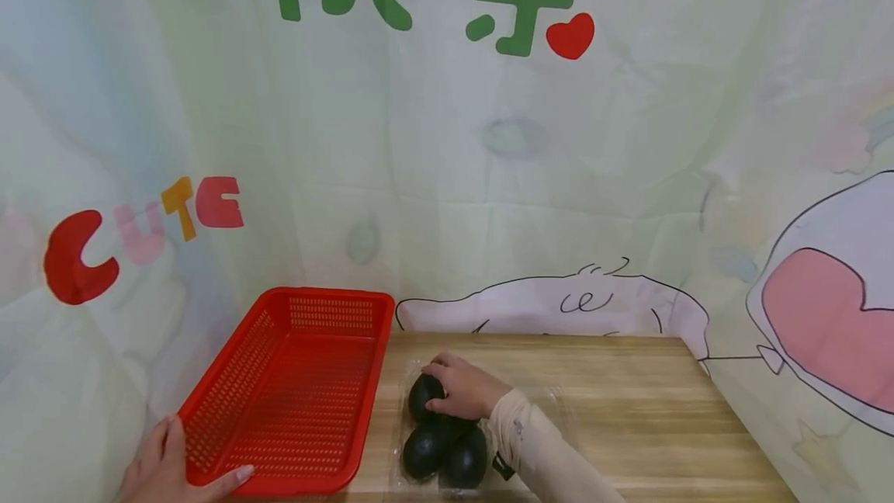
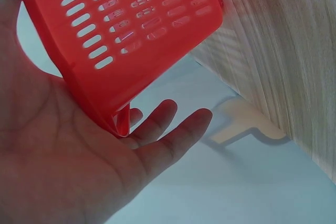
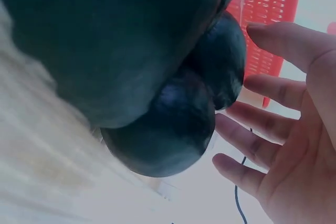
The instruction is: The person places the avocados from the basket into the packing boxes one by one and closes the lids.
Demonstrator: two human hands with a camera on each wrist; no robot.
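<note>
Several dark, smooth avocados (image 1: 424, 452) sit close together in a clear plastic tray (image 1: 559, 402) on the wooden table. My right hand (image 1: 464, 388) is at the farthest avocado (image 1: 422, 394), thumb and fingers spread around its right side. In the right wrist view, the fingertips come up to the edge of that avocado (image 3: 223, 61), and the palm is bare. A red slatted plastic basket (image 1: 300, 394) stands left of the avocados. My left hand (image 1: 164, 468) rests against its near left corner, thumb along the front rim; the left wrist view shows the other fingers extended outside.
The wooden table (image 1: 642, 402) extends right of the tray. A pale printed curtain (image 1: 447, 177) surrounds it at the back and sides. A thin dark cable (image 3: 239, 198) hangs near the right hand in its wrist view.
</note>
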